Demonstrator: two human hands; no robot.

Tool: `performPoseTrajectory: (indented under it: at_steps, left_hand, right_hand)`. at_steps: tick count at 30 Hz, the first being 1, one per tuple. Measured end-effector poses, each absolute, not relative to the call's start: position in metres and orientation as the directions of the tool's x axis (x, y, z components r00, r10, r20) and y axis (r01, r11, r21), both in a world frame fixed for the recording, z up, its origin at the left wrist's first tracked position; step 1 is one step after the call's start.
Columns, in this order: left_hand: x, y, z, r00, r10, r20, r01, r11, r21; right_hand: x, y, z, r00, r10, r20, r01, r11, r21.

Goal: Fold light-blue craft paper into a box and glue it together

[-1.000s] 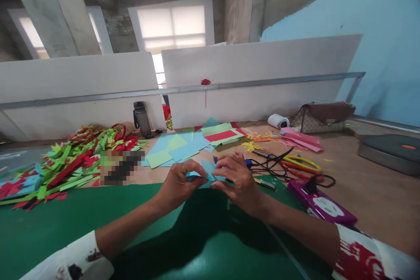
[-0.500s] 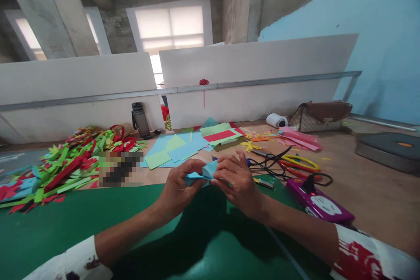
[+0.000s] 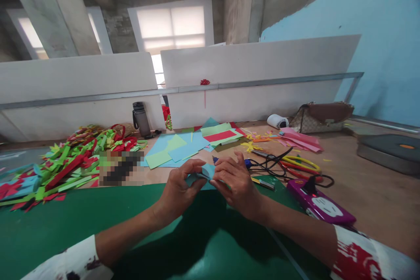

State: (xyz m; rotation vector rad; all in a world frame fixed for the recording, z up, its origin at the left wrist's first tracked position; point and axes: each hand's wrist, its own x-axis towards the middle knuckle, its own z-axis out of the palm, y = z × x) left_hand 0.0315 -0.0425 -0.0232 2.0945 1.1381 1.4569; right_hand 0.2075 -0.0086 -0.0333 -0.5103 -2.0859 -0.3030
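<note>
Both my hands meet over the far edge of a green cutting mat [image 3: 65, 223]. My left hand [image 3: 179, 188] and my right hand [image 3: 234, 183] each pinch a small folded piece of light blue paper [image 3: 205, 174] between them. Fingers of both hands are curled round the paper, which is mostly hidden by them. Just beyond my right hand lies a blue-tipped tool [image 3: 247, 164] with black cables.
A heap of green, red and blue paper strips [image 3: 65, 162] lies left. Coloured sheets [image 3: 183, 146] lie behind the hands, a dark bottle [image 3: 141, 119] by the white partition. Right: yellow and red scissors [image 3: 302, 164], a purple power strip [image 3: 320, 203], pink paper [image 3: 300, 140], a brown handbag [image 3: 323, 116].
The two hands have drawn closer together and folded the blue paper smaller; less of it shows between the fingers than a second ago.
</note>
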Motion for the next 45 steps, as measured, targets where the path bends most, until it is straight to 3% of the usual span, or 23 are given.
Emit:
performPoseTrajectory:
  at_steps: [8,13,18,25,31,36,38,42,45]
  left_hand:
    - [0.022,-0.041,-0.015,0.153,0.759,0.633,0.479,-0.617,0.624]
    - [0.021,-0.041,-0.013,0.215,0.782,0.585,0.364,-0.62,0.695]
    - [0.025,-0.042,-0.01,0.186,0.805,0.563,0.36,-0.589,0.723]
    - [0.024,-0.041,-0.013,0.24,0.749,0.617,0.514,-0.637,0.574]
    - [0.02,-0.038,-0.009,0.312,0.778,0.545,0.596,-0.607,0.525]
    - [0.017,-0.039,0.001,0.362,0.743,0.563,0.692,-0.619,0.371]
    - [0.016,-0.04,0.002,0.327,0.776,0.539,0.684,-0.588,0.432]
    - [0.017,-0.039,0.003,0.256,0.873,0.415,0.557,-0.484,0.675]
    - [0.019,-0.038,0.003,0.235,0.892,0.385,0.459,-0.451,0.765]
  right_hand:
    - [0.209,-0.008,-0.035,-0.51,0.253,0.822,0.49,0.871,0.037]
    - [0.209,-0.011,-0.032,-0.517,0.258,0.816,0.498,0.866,0.042]
    - [0.208,-0.012,-0.033,-0.517,0.254,0.817,0.49,0.871,0.039]
    - [0.208,-0.012,-0.034,-0.518,0.255,0.817,0.491,0.87,0.039]
    - [0.206,-0.015,-0.034,-0.535,0.24,0.81,0.501,0.862,0.076]
    - [0.205,-0.018,-0.032,-0.559,0.245,0.792,0.513,0.853,0.098]
    - [0.205,-0.019,-0.032,-0.573,0.237,0.785,0.512,0.851,0.117]
    - [0.205,-0.018,-0.031,-0.574,0.241,0.783,0.518,0.847,0.119]
    - [0.205,-0.017,-0.032,-0.567,0.248,0.786,0.521,0.847,0.109]
